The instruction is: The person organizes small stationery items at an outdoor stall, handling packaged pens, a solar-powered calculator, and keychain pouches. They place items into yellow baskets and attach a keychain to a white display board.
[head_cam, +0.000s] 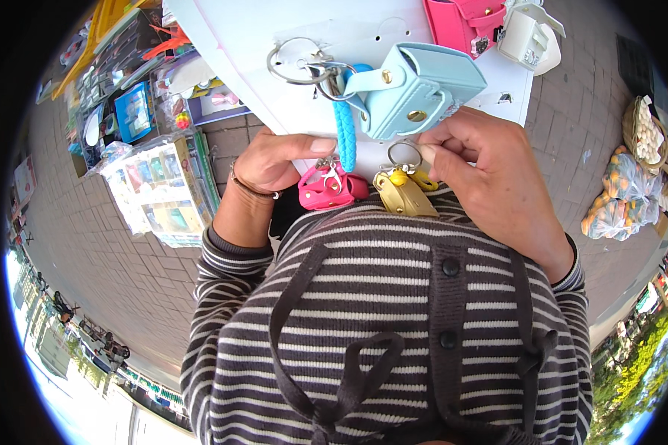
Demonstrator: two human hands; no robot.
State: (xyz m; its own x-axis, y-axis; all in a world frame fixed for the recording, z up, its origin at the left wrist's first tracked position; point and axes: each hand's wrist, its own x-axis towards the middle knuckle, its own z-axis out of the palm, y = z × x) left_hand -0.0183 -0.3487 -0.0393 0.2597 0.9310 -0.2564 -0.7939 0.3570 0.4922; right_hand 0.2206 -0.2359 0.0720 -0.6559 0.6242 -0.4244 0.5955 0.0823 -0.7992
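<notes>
My left hand (270,161) grips the edge of a white board (239,33), thumb lying across its face. Just beyond that thumb hangs a pink mini-bag keychain (334,192). My right hand (490,161) pinches, between thumb and fingers, the edge of a metal key ring (405,154). Below this ring hangs a yellow mini-bag keychain (405,194), close against my striped top. Above both hands, a larger light blue mini-bag keychain (423,92) with a braided blue strap (345,133) hangs in front of the board. It hides part of the board and some right fingertips.
At the board's far right hang a pink mini bag (467,25) and a white one (526,41). Packaged goods (161,189) stand on the brick paving (145,278) at left. Bagged orange fruit (618,194) and a basket (643,136) sit at right.
</notes>
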